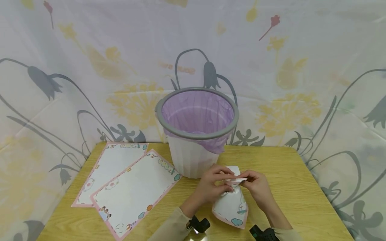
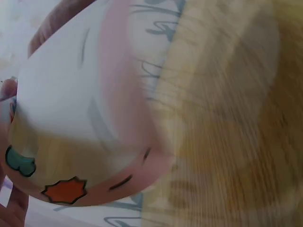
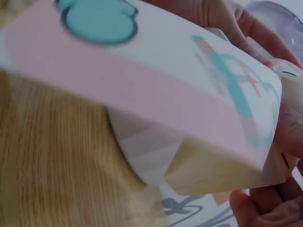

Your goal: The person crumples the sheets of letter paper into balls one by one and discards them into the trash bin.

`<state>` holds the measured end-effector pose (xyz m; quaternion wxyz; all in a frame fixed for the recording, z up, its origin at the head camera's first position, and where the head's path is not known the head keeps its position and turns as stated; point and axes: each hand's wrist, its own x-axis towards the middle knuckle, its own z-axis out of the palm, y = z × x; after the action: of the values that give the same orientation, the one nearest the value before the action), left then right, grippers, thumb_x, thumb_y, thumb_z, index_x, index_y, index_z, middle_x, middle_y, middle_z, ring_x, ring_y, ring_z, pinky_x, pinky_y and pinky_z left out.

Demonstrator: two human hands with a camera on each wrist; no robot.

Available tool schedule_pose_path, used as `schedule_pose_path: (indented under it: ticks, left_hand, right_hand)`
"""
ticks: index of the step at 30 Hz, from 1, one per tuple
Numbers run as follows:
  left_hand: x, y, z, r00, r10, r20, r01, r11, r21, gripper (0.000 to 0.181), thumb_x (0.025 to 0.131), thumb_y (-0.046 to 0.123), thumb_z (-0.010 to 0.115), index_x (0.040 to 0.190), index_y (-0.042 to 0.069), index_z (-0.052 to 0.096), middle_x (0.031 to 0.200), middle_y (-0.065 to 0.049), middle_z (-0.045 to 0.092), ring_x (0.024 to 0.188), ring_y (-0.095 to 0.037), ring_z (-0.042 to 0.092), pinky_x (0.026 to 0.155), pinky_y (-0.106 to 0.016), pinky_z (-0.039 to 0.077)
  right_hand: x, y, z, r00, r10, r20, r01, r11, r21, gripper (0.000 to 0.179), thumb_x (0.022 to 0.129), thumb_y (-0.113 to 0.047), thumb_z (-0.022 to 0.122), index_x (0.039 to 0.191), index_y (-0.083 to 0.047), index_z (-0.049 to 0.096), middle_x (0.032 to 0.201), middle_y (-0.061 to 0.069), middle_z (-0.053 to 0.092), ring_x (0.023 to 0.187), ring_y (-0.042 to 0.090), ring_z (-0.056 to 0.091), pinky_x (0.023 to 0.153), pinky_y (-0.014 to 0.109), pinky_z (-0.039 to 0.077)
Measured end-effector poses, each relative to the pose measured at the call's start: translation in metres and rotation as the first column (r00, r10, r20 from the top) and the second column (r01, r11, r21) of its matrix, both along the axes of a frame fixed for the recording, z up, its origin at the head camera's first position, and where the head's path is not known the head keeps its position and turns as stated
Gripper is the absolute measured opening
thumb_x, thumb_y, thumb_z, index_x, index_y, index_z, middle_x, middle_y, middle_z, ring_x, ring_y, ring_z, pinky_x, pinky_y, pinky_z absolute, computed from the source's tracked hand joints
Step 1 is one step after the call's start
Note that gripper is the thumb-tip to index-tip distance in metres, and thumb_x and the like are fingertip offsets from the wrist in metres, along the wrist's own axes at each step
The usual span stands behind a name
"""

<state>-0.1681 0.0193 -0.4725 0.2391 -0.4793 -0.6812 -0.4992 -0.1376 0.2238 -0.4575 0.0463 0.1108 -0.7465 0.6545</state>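
A sheet of paper [image 1: 229,207] with a pink border and small cartoon prints is bunched together at its upper part, in front of the bin. My left hand [image 1: 214,184] pinches the gathered part from the left. From the right, my right hand [image 1: 256,185] pinches a folded edge of it. The lower part of the sheet [image 2: 61,104] fans out toward me, and in the left wrist view it bends in a curve. Seen from the right wrist, the same sheet [image 3: 165,80] hides much of both hands.
A white bin [image 1: 190,157] with a grey rim and a purple liner stands at the table's back. Two flat bordered sheets, one paper [image 1: 132,194] overlapping another paper [image 1: 111,167], lie to the left on the wooden table [image 1: 289,174]. A flower-printed curtain [image 1: 126,67] hangs behind.
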Motion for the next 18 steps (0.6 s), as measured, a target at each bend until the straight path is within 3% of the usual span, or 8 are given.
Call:
schedule_pose_path:
  ticks: [4,7,12,18]
  left_hand:
    - [-0.0046,-0.0024,0.0019,0.984,-0.032,-0.176,0.012,0.993,-0.117,0.04,0.075,0.013,0.085,0.113,0.005,0.076,0.116,-0.007,0.067,0.108,-0.016,0.061,0.095,-0.022,0.048]
    - [-0.0055,-0.0051,0.0057,0.967,-0.037,-0.254,-0.007,0.986,-0.169,0.039,0.078,0.013,0.082,0.116,0.005,0.074,0.116,-0.007,0.068,0.108,-0.015,0.062,0.098,-0.02,0.045]
    - [-0.0042,-0.0066,0.0085,0.964,-0.01,-0.267,-0.032,0.988,-0.154,0.032,0.08,0.011,0.081,0.112,0.004,0.076,0.107,-0.004,0.07,0.101,-0.012,0.064,0.094,-0.015,0.046]
    - [-0.0032,-0.0063,0.006,0.975,0.037,-0.217,-0.062,0.993,-0.105,0.021,0.081,0.005,0.081,0.102,0.006,0.077,0.1,-0.002,0.07,0.095,-0.009,0.065,0.089,-0.013,0.047]
  right_hand:
    - [-0.002,-0.0028,0.002,0.999,-0.019,0.048,0.017,0.999,0.047,0.009,0.086,0.013,0.065,0.092,0.01,0.07,0.087,0.001,0.07,0.077,0.015,0.066,0.072,0.028,0.058]
    - [-0.003,-0.0048,0.003,0.998,-0.024,0.055,0.02,0.998,0.057,0.008,0.086,0.013,0.065,0.091,0.009,0.069,0.086,0.002,0.069,0.077,0.015,0.066,0.072,0.028,0.058]
    - [-0.0036,-0.0073,0.0025,0.998,-0.018,0.053,0.016,0.999,0.041,0.008,0.085,0.014,0.064,0.091,0.009,0.068,0.086,0.001,0.069,0.078,0.014,0.067,0.072,0.027,0.057]
    - [-0.002,-0.0064,0.0008,0.998,0.061,0.023,-0.061,0.998,0.01,0.009,0.088,0.011,0.065,0.097,0.012,0.065,0.091,0.0,0.07,0.083,0.013,0.068,0.072,0.026,0.057]
